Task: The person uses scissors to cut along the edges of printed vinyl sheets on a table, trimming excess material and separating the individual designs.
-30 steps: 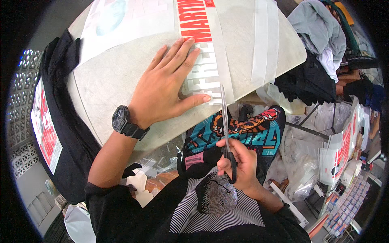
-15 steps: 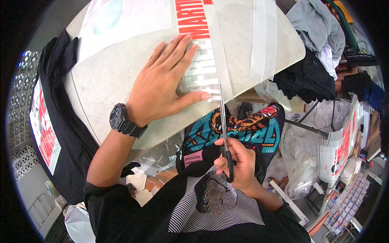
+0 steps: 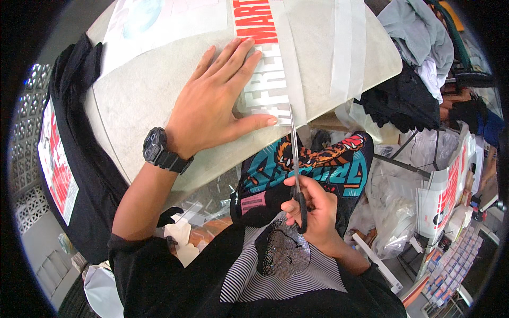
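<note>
My left hand lies flat, fingers spread, on the table and the edge of a clear film strip printed with red and white block letters. Its thumb presses near the strip's near end. Scissors with black handles are in my right hand, fingers through and around the loops. The blades point away from me, with their tips at the right side of the white lettering by the table's near edge. Whether the blades are fully closed is hard to tell. A black watch is on my left wrist.
Another clear strip lies on the table's right, and a printed sheet at the far left. Black cloth drapes over the left edge. Right of the table are dark clothes, crumpled plastic and a printed film.
The scissors have shifted slightly forward along the strip's right side. My left hand stays flat on the strip, with its fingertips slightly farther forward.
</note>
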The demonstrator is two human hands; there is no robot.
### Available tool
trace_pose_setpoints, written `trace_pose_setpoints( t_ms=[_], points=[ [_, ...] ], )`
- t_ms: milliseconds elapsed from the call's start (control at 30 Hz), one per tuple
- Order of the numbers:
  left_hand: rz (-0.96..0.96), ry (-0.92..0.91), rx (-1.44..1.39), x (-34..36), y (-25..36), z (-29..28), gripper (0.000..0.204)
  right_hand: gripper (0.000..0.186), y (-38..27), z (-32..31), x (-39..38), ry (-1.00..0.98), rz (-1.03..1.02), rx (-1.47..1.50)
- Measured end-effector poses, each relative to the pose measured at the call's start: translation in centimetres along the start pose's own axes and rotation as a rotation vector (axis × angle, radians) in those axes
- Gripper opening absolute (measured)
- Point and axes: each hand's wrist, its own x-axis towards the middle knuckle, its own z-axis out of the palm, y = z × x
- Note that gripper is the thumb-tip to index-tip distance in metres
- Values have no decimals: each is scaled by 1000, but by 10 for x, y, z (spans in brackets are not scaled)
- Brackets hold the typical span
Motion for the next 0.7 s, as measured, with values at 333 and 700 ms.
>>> trace_pose_setpoints(
  t_ms=[333,700],
  points=[
    [-9,-17,-4,-2,6,-2,101,48,-6,-3,14,-20,26,31],
    [-10,11,-19,-1,6,-1,100,49,-6,0,13,15,28,11]
  ],
)
